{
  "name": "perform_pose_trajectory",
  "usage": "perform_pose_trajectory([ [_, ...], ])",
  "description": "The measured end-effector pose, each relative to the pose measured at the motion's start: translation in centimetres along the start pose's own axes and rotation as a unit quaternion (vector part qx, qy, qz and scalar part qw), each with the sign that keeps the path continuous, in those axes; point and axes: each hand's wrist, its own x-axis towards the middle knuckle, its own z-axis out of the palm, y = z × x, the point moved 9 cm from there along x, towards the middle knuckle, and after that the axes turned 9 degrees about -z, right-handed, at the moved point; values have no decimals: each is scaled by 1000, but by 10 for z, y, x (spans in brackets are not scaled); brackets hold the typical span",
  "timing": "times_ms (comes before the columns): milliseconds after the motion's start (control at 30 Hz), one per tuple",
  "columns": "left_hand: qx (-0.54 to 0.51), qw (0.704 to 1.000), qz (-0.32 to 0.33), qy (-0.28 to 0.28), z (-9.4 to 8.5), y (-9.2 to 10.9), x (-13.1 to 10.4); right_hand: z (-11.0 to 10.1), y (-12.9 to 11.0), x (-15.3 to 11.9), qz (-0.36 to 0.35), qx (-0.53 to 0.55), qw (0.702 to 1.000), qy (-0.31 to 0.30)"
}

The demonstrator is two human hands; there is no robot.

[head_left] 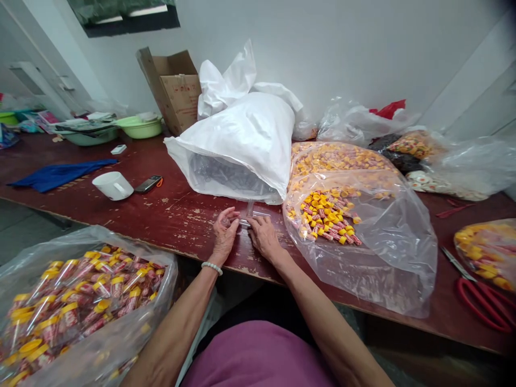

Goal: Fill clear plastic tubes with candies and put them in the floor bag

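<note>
My left hand (224, 232) is curled at the table's front, its fingers closed around what looks like a clear plastic tube (243, 222). Close beside it, my right hand (264, 235) bends its fingers down onto the clear tubes; the fingertips are partly hidden. Another clear tube (262, 214) lies just beyond the right fingers. Behind both hands, a white woven sack (258, 129) lies with its mouth towards me, full of clear tubes (226, 173). To the right, a clear plastic bag (387, 242) holds small red-patterned tubes with yellow caps (322, 212).
At lower left, another large bag (161, 301) holds yellow-capped tubes (88, 295). Red-handled scissors (479, 301) lie at right. A white mug (113, 186), a dark phone-like device (149, 184) and a blue cloth (60, 174) are at left. A cardboard box (180, 99) stands behind.
</note>
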Motion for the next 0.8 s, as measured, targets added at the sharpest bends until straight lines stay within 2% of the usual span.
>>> perform_pose_trajectory([
  [67, -8, 999, -31, 7, -7, -4, 0, 3, 5, -3, 35, 11, 999, 0],
  [133, -9, 998, -54, -3, -8, -6, -1, -1, 12, -9, 78, 72, 993, 42],
  [200, -26, 996, -86, -25, -4, -8, -5, -4, 18, -18, 129, 176, 971, 94],
  [267, -49, 989, -129, -57, 5, -12, -11, 0, 19, -28, 170, 284, 935, 126],
  [333, -69, 981, -154, -94, 16, -13, -19, 7, 11, -33, 181, 361, 905, 133],
  [433, -84, 980, -137, -120, 25, -7, -25, 10, -3, -36, 163, 393, 895, 136],
  [533, -49, 986, -109, -115, 23, -1, -25, 1, -8, -31, 122, 342, 925, 116],
  [600, -20, 989, -92, -111, 19, 3, -24, -11, -3, -24, 90, 261, 954, 114],
  [700, -9, 991, -77, -108, 15, 8, -22, -26, 18, -12, 70, 103, 984, 129],
  [800, -19, 990, -87, -111, 15, 6, -21, -18, 41, -3, 84, -5, 993, 83],
])
